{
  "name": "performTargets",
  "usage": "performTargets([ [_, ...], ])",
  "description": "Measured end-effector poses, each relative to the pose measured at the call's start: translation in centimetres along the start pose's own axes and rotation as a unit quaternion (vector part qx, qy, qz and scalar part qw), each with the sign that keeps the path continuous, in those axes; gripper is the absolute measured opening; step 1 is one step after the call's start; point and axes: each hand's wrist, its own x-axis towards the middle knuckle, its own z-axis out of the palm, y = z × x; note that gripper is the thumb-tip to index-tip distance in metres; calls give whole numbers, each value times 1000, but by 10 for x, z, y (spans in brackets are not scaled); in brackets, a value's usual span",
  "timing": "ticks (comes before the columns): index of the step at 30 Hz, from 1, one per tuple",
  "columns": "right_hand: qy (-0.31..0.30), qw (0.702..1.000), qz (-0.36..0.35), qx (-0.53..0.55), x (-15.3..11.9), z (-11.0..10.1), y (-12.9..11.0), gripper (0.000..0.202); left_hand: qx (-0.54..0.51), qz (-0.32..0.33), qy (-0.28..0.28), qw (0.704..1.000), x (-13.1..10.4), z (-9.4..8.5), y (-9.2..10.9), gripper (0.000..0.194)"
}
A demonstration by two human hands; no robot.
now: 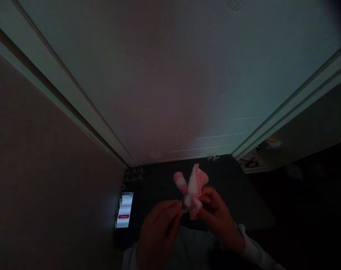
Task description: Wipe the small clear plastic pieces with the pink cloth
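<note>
A pink and white piece of soft fabric, with folded flaps and a rounded striped part at its left, is held up over the dark table. My right hand pinches it from the right side. At its lower left, my left hand has its fingertips closed on a small clear object, whose shape is hard to make out in the dim light. The two hands are close together, with the fabric between them.
The dark table stands against a pale panel with embossed hearts. On its left lies a lit phone, with several small clear objects behind it. More clear pieces sit at the back edge.
</note>
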Motion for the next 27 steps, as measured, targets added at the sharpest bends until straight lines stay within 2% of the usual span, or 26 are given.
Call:
performTargets([
  [4, -62, 998, 24, 17, 0, 0, -3, 25, 7, 14, -18, 1000, -2, -1, -2, 16],
  [7, -85, 996, 38, 10, -1, -2, -5, 26, 23, 18, -14, 999, -5, 0, -4, 19],
  [16, -104, 992, 39, -56, 4, -2, -10, 27, -25, -8, -9, 1000, -2, 3, -2, 16],
  [27, -119, 990, 75, 4, 7, -5, -9, 25, 23, 59, -53, 997, -4, 3, -8, 23],
])
